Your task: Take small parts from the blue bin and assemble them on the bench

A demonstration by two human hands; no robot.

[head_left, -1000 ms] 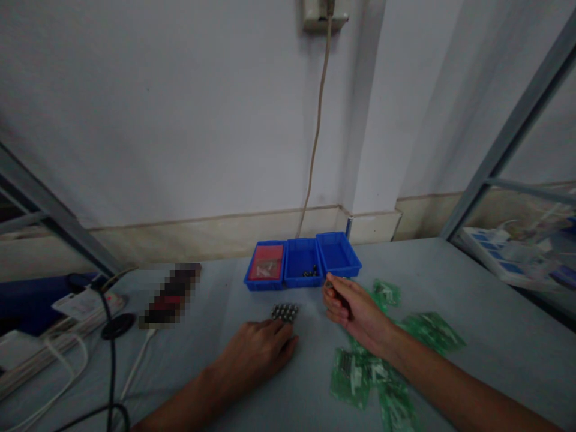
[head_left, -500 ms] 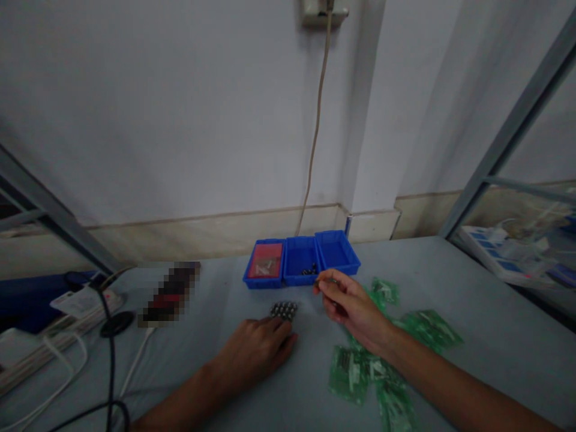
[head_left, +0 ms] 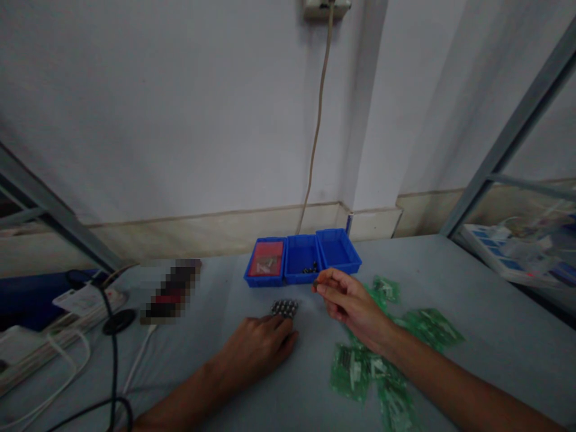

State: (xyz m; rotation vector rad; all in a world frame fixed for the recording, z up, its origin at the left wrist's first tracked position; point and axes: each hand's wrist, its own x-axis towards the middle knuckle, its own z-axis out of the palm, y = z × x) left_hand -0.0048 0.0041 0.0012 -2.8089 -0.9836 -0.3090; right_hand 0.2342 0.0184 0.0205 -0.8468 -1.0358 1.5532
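My left hand (head_left: 261, 345) lies flat on the grey table, fingers spread, fingertips touching a small dark block studded with metal pieces (head_left: 284, 308). My right hand (head_left: 348, 300) hovers just right of that block, thumb and forefinger pinched on a tiny dark part (head_left: 315, 283). Behind it stand three joined blue bins (head_left: 302, 259): the left holds a red-backed clear bag, the middle holds a few small dark parts, the right looks bare. Several green plastic bags (head_left: 360, 372) lie under and around my right forearm.
Black and white cables and a power strip (head_left: 85, 300) crowd the table's left side beside a blurred dark object (head_left: 171, 291). A beige cord (head_left: 315, 132) runs down the wall from a socket. Metal frame posts stand at both sides; a white-and-blue tray (head_left: 508, 252) is beyond the right one.
My right hand has moved left and slightly up, from in front of the right bin to in front of the middle bin, keeping its pinch. My left hand has stayed put.
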